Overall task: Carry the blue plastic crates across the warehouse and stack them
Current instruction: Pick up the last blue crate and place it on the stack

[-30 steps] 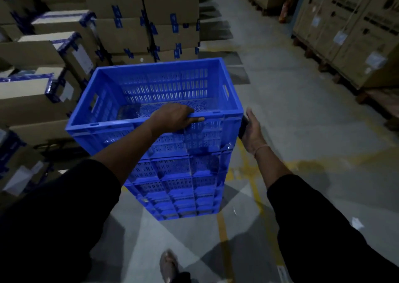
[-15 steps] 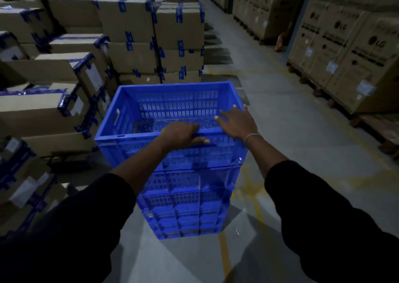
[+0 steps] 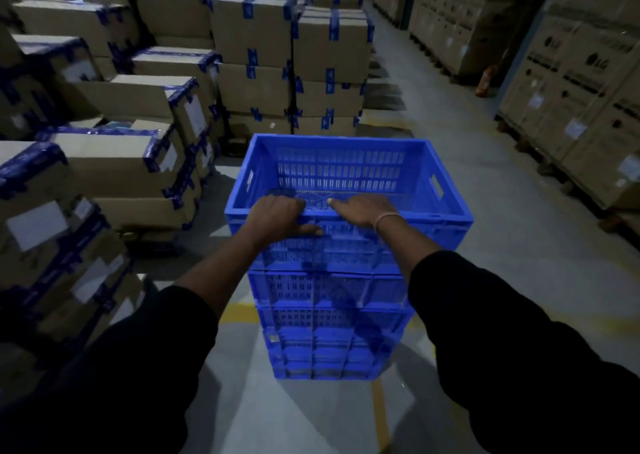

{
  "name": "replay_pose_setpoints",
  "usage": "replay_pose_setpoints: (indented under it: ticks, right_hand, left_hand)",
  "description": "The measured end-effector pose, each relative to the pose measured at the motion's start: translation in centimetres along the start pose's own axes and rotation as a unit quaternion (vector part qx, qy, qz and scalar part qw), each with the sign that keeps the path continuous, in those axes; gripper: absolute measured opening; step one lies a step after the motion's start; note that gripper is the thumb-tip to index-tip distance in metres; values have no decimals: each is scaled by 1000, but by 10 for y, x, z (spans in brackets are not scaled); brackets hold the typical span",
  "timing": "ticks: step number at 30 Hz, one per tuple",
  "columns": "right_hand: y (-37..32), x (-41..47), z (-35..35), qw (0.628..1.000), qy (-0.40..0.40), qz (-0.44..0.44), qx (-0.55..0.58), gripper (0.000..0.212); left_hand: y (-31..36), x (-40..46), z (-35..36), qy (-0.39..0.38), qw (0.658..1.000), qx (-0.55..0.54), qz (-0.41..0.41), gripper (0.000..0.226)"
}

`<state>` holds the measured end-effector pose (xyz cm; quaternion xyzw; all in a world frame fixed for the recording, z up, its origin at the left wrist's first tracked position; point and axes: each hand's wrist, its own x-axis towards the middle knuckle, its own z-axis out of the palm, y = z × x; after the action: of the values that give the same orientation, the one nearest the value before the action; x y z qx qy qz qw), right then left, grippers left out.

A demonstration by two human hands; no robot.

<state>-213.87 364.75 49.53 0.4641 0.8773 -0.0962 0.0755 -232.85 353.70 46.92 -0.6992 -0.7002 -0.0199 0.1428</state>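
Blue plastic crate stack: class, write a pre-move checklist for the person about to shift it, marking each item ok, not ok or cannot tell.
1. Left hand grip on the near rim of the top blue plastic crate: ok, fingers curled over it.
2. Right hand on the same rim: ok.
3. Top crate seated squarely on the lower blue crates: cannot tell.
4. Top crate empty: ok.
5. Grey concrete aisle floor ahead free of obstacles: ok.
6. Clearance from taped brown cardboard boxes on the left: ok, apart.
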Motion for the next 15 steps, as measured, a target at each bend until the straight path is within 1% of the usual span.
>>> replay_pose_setpoints:
  ticks: [2, 3, 5, 6, 7, 8, 9, 10, 11, 12, 13, 14, 15]
  right_hand:
    - [2, 3, 0, 999, -29, 22, 21, 85]
    - [3, 3, 0, 999, -31, 32, 26, 83]
    - [2, 4, 2, 999, -27, 34, 16, 84]
    - [2, 5, 1, 999, -24, 28, 6, 85]
    - [2, 6, 0, 999, -24, 25, -2, 86]
    - [0, 9, 1, 999, -25, 23, -4, 87]
    - [1, 9, 1, 999, -20, 26, -5, 87]
    - [6, 8, 0, 999, -16, 32, -6, 87]
    - [6, 9, 0, 999, -13, 33, -11, 90]
    - [5, 10, 2, 999, -12, 38, -17, 92]
    - [5, 11, 2, 999, -11, 39, -24, 92]
    - [4, 11, 2, 999, -10, 35, -32, 90]
    - [3, 12, 3, 999, -7, 26, -42, 87]
  left_hand:
    - [2, -2, 2, 16, 1000, -17, 7, 73]
    - [4, -2, 3, 23, 999, -34, 6, 75]
    - [2, -9, 4, 80, 991, -103, 10, 78]
    - [-5, -15, 2, 122, 982, -146, -1, 77]
    - [-15, -24, -1, 163, 965, -202, -34, 74]
    - [-37, -35, 5, 185, 941, -270, -84, 70]
    - [-58, -46, 13, 198, 907, -346, -132, 67]
    - [-81, -58, 20, 201, 862, -426, -186, 66]
    - [-108, -71, 34, 199, 801, -511, -239, 67]
    - [-129, -86, 42, 194, 728, -593, -284, 71]
    - [-149, -98, 62, 184, 664, -646, -330, 74]
    - [-160, -110, 79, 174, 609, -678, -373, 79]
    - [-167, -118, 106, 155, 568, -694, -415, 88]
